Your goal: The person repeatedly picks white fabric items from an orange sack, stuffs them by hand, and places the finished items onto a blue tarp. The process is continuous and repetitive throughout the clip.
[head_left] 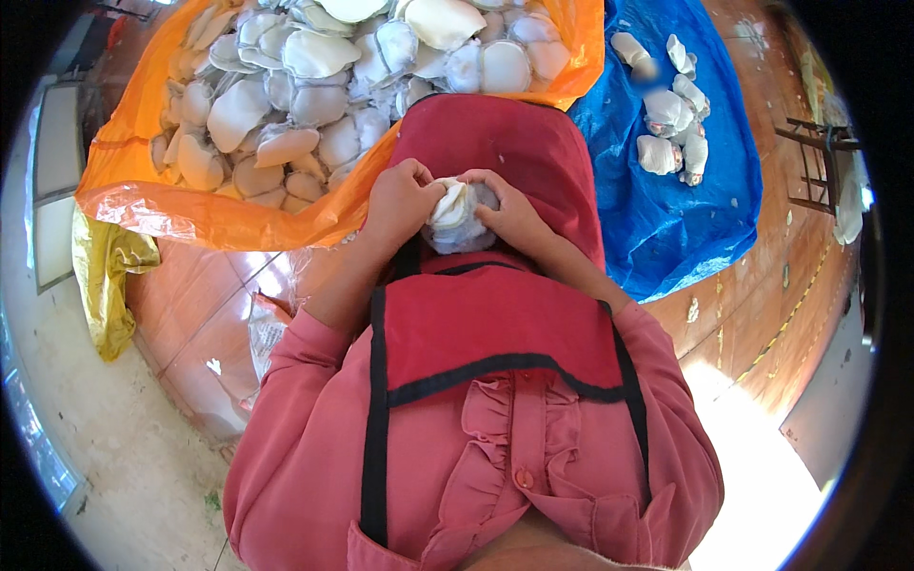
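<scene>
Above my lap, both hands work on one small white and grey fabric piece [457,233], rounded and fuzzy on its lower side. My left hand [402,202] is closed, its thumb and fingertips pinching the left edge near the top. From the other side my right hand [512,211] grips the piece with bent fingers, the thumb against its grey part. A whitish fold stands up between the two hands. What lies inside the piece is hidden. Under it spreads my red apron [505,143] with black trim.
An orange sheet [133,195] at the far left holds a heap of rounded white and grey fabric pieces [319,54]. On a blue sheet [666,233] at the right lie several bunched white pieces [666,112]. A yellow bag [105,285] lies left; a dark wooden stool [819,162] stands far right.
</scene>
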Tool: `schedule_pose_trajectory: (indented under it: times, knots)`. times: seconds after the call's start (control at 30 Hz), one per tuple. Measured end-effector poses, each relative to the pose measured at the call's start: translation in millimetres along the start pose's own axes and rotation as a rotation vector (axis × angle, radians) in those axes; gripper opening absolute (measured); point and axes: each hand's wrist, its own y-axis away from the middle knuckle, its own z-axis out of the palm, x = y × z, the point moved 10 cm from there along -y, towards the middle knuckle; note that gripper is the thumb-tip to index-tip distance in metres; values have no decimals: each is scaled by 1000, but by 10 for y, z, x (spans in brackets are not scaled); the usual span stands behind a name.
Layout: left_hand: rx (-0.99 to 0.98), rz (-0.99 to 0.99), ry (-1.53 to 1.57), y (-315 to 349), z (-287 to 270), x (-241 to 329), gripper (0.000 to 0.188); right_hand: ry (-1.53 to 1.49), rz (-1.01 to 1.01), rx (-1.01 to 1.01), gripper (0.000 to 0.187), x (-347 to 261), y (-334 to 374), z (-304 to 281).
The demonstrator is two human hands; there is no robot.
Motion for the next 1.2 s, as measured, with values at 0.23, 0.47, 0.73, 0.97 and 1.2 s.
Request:
schedule_pose_trajectory:
  times: [0.23, 0.47, 0.73, 0.97, 1.2]
  knots:
    - [-330, -169, 343, 151, 89, -221, 21, -60, 129, 72, 36, 132, 54, -14]
    - [-425, -176, 664, 345, 183, -199, 31, -109, 27, 99, 36, 84, 40, -39]
    - [-101, -1, 458, 455, 25, 151, 32, -256, -87, 192, 36, -204, 74, -75]
    - [172, 184, 193, 483, -33, 254, 27, -84, -245, 247, 36, -353, 66, -116]
    - [392, 302, 29, 495, -161, 350, 23, 166, -337, 284, 43, -618, 52, -88]
